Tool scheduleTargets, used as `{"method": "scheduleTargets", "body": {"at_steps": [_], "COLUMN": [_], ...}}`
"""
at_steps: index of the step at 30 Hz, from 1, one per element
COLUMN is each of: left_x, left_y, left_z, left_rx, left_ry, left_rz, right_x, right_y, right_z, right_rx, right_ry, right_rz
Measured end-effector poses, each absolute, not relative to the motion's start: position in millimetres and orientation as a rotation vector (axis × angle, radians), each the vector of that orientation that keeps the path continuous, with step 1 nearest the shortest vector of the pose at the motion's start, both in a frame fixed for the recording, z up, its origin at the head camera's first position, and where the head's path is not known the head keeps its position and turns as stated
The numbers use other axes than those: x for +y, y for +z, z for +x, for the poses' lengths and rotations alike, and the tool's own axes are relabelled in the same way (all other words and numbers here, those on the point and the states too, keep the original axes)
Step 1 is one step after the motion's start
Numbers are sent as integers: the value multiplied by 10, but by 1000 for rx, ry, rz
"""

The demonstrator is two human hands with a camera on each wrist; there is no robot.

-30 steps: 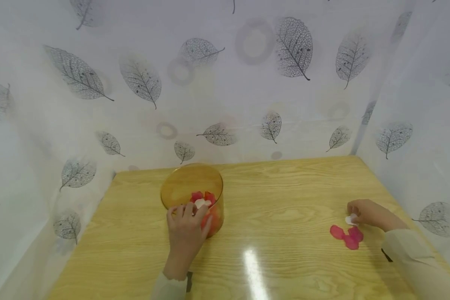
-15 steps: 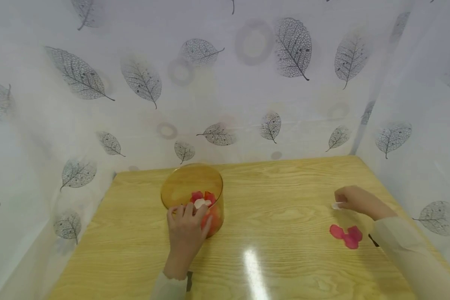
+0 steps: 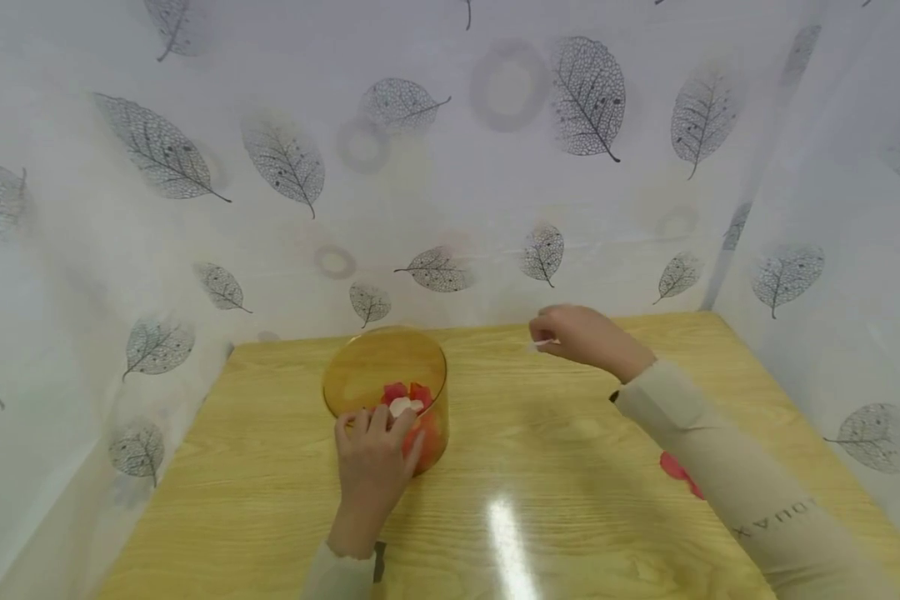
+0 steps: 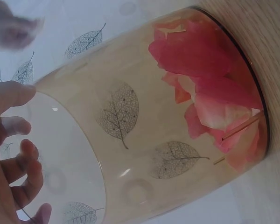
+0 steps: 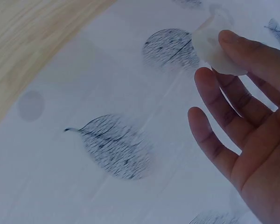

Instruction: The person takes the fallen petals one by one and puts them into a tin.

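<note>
An amber glass jar [image 3: 378, 358] stands on the table, with pink, red and white petals [image 4: 196, 51] lying at its bottom. My left hand [image 3: 371, 458] grips its near rim; in the left wrist view the thumb stays on the outside and several fingers curl over the edge. To the right of the jar, raised above the table, my right hand [image 3: 588, 337] pinches a white petal [image 5: 210, 44] between thumb and fingers. Its remaining fingers spread loosely in the right wrist view. Dark pink petals [image 3: 675, 467] lie on the right of the table, partly hidden by the right sleeve.
The wooden table [image 3: 270, 500] has a pale curtain [image 3: 457, 200] with printed leaves behind it and along both sides. A bright reflection [image 3: 512, 542] shows on the tabletop near the front.
My right hand has picked up the white petal beside the dark pink ones and carried it up and left toward the jar. The left hand has kept its place on the rim.
</note>
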State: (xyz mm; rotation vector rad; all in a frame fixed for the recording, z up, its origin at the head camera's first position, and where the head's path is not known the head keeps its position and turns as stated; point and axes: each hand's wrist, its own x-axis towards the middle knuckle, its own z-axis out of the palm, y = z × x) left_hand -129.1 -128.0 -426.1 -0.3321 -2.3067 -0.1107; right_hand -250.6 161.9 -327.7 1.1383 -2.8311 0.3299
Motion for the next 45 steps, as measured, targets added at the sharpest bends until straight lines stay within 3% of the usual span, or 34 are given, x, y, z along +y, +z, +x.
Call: {"method": "scheduleTargets", "body": {"at_steps": [12,24,34,45], "left_x": [-1240,-1235,-1271,-1377], "left_y": [-4242,-4313,-4269,-4308], "left_z": [-1276,-1320,-1287,-1268], "left_rx": [-2351,-2291,-2369,-2334], "left_ry": [-100,-60,-57,-12], "left_rz": [-314,-301,-303,-402], "right_x": [390,61,266,1452], "right_y": [-3126,-3368,-3304,-3309], "right_z": [-2590,-2640,-2522,-2251], "right_rx": [-2679,-2795,-2767,-2614], "right_ry": [229,147,159,222], "right_rz": [1467,1487,1462,1363]}}
